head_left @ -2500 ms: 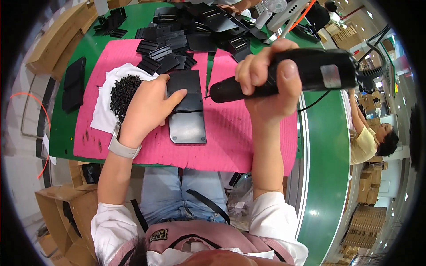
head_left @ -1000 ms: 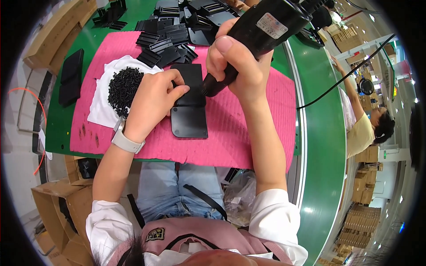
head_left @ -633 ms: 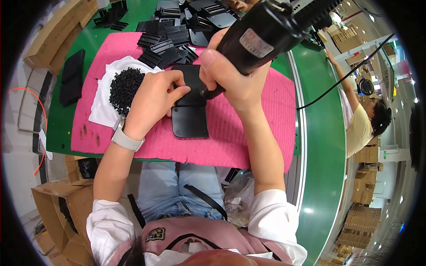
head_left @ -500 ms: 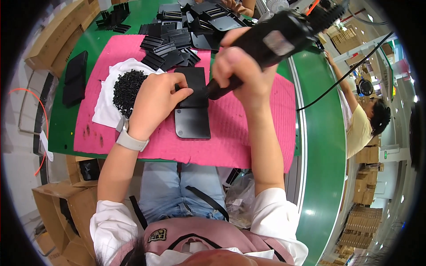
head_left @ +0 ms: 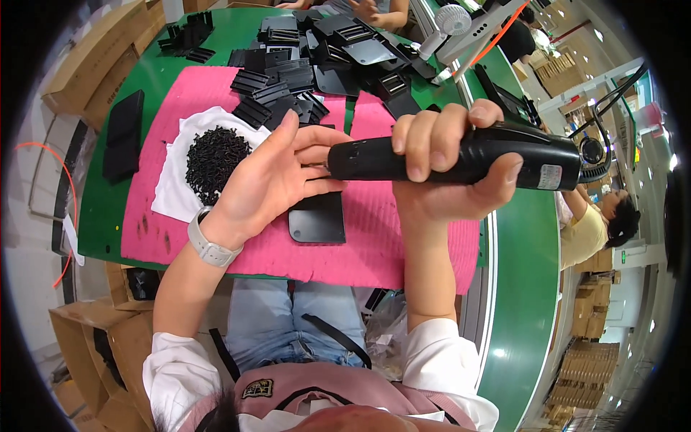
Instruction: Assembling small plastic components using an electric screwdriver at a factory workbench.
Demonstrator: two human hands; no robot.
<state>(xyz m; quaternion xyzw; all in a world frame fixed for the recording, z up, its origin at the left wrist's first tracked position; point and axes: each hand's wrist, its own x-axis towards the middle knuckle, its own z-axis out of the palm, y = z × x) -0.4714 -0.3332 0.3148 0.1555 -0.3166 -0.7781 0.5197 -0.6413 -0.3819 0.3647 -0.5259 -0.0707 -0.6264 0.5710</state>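
Observation:
My right hand is wrapped round a black electric screwdriver, which lies almost level with its tip end pointing left. Beside that end my left hand is open, palm turned partly up and fingers stretched out behind the tip. Below the left fingers a flat black plate with rounded corners rests on the pink foam mat; its upper part is hidden by the hand. A heap of small black screws lies on a white cloth to the left of my left hand.
Black plates and ribbed parts are piled at the far side. Further black pieces lie on the green table at the left. A small white fan stands at the back; another person's hand is beyond the pile.
The screwdriver has swung from a steep slant to nearly level, its tip lifted off the black part. My left hand has let go of that part and turned open beside the tip.

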